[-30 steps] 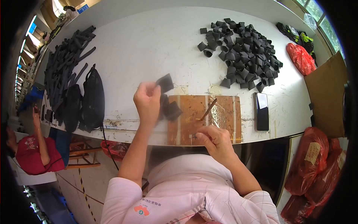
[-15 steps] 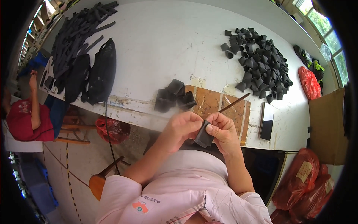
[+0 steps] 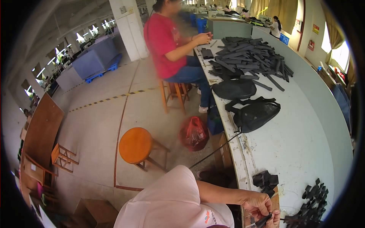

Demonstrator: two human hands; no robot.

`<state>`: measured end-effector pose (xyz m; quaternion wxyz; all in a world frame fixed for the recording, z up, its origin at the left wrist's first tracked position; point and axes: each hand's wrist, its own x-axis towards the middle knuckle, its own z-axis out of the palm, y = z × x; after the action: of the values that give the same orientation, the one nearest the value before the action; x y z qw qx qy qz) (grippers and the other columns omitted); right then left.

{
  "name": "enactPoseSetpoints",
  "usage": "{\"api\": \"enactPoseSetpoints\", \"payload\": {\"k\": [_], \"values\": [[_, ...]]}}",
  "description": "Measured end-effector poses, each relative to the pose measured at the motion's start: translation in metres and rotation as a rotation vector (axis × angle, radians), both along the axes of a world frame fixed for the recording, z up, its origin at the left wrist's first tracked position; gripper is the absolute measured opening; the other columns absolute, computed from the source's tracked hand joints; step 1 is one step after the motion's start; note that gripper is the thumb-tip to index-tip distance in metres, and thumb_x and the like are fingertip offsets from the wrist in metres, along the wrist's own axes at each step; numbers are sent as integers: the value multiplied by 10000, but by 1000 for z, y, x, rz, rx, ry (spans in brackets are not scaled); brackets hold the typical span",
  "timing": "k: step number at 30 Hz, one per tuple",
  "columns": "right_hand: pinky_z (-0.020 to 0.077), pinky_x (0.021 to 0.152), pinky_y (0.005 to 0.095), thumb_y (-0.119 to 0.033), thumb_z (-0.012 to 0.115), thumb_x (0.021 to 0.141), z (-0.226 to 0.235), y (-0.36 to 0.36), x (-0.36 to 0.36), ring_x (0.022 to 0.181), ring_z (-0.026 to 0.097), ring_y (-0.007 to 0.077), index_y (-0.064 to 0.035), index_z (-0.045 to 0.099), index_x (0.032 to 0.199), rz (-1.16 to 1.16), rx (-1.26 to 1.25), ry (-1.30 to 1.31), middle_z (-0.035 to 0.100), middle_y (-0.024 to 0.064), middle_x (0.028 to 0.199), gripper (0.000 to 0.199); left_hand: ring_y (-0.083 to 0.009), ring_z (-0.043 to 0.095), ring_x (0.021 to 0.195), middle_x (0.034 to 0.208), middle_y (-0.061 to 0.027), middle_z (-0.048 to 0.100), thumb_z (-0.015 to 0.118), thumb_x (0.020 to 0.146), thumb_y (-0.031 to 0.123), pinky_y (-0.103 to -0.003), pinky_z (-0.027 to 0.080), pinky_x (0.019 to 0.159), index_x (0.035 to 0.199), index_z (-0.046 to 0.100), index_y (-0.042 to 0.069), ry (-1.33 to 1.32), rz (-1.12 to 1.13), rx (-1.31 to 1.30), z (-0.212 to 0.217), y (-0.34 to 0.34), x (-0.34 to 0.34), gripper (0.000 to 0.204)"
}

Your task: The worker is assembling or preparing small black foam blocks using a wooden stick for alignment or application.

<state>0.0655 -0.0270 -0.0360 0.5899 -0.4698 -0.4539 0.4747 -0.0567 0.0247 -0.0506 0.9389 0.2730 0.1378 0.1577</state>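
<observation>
Your left hand [image 3: 257, 202] pinched a small black piece [image 3: 263, 221] near the edge of the white table [image 3: 300, 144]; your right hand [image 3: 273, 219] gripped it too. A cluster of black pieces [image 3: 263, 179] lay just beside your left hand.

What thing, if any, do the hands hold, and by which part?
A black piece, seemingly near its upper end, between left hand and right hand; whether the stick is held, I cannot tell.

An orange stool [image 3: 135, 146] stands near a red bag [image 3: 194, 136].
</observation>
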Motion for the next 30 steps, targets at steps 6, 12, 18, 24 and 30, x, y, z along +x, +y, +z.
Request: {"api": "enactPoseSetpoints", "payload": {"k": [6, 12, 18, 24, 30], "values": [[416, 549, 251, -144, 631, 764, 13, 2, -3, 595, 505, 158, -3, 552, 845, -114, 95, -360, 521, 46, 672, 181, -91, 490, 424, 535, -36, 530, 634, 699, 18, -202, 366, 366, 660, 553, -10, 48, 389, 316, -2, 9, 13, 94], [421, 522, 294, -157, 604, 789, 22, -8, -2, 569, 519, 214, 11, 577, 805, -290, 180, -710, 541, 90, 651, 170, -78, 486, 508, 549, -28, 513, 598, 701, -14, -227, 383, 454, 648, 509, -33, 171, 665, 749, 16, -1, 24, 105], [427, 496, 338, -169, 576, 813, 19, -12, -7, 543, 532, 270, 24, 603, 765, -420, 300, -1045, 562, 135, 631, 201, -180, 473, 512, 550, -115, 474, 542, 720, -4, -307, 358, 479, 660, 439, -24, 341, 797, 1102, 8, -5, 23, 121], [417, 480, 354, -67, 575, 783, 25, -20, -8, 527, 525, 264, 12, 621, 750, -530, 252, -1143, 542, 134, 601, 97, -178, 459, 509, 543, -96, 469, 514, 703, -28, -303, 362, 480, 653, 444, -16, 370, 1052, 1217, 6, -16, 41, 87], [424, 496, 308, -61, 580, 759, 4, -17, -2, 584, 525, 174, 43, 619, 838, -595, 82, -645, 588, 86, 693, 136, -95, 447, 520, 590, -17, 488, 510, 550, -84, -229, 328, 438, 623, 491, -4, 125, 681, 513, 16, 2, 29, 110]]}}
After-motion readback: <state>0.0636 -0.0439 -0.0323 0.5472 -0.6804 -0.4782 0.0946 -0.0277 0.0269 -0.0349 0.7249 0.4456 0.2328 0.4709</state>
